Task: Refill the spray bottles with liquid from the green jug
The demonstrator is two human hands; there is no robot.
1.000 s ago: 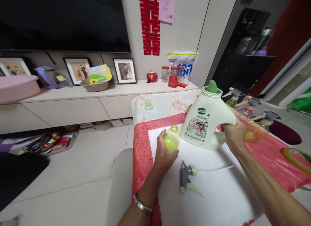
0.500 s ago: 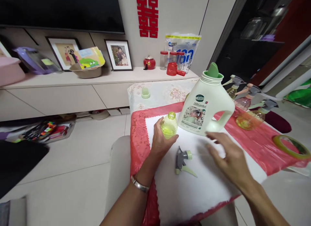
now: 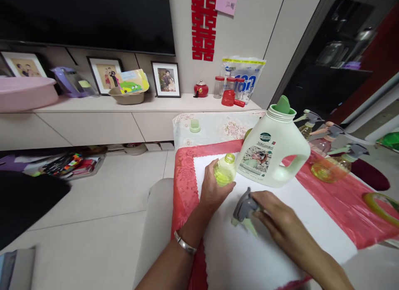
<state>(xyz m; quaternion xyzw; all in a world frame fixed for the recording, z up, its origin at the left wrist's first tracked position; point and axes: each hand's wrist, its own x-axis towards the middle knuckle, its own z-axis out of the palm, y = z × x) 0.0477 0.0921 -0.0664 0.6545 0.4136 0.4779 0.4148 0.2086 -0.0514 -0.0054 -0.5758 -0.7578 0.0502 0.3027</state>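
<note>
My left hand (image 3: 213, 189) is wrapped round a small yellow-green bottle (image 3: 225, 170) with no cap, standing upright on a white cloth (image 3: 249, 248). My right hand (image 3: 277, 221) has its fingers closed on a grey and green spray trigger head (image 3: 244, 210) that lies on the cloth just right of the bottle. A large pale green detergent jug (image 3: 274, 146) with an open green spout stands behind both hands, untouched.
Three spray bottles (image 3: 327, 153) stand right of the jug on a red tablecloth (image 3: 339, 202). A green cap (image 3: 195, 125) sits on the far floral cloth. A tape roll (image 3: 382, 205) lies at the right edge. A low cabinet (image 3: 93, 119) carries photo frames, jars and a pink basin.
My right hand let go of the jug's handle, swung left and down, and closed on the spray trigger head. My left hand kept hold of the small bottle.
</note>
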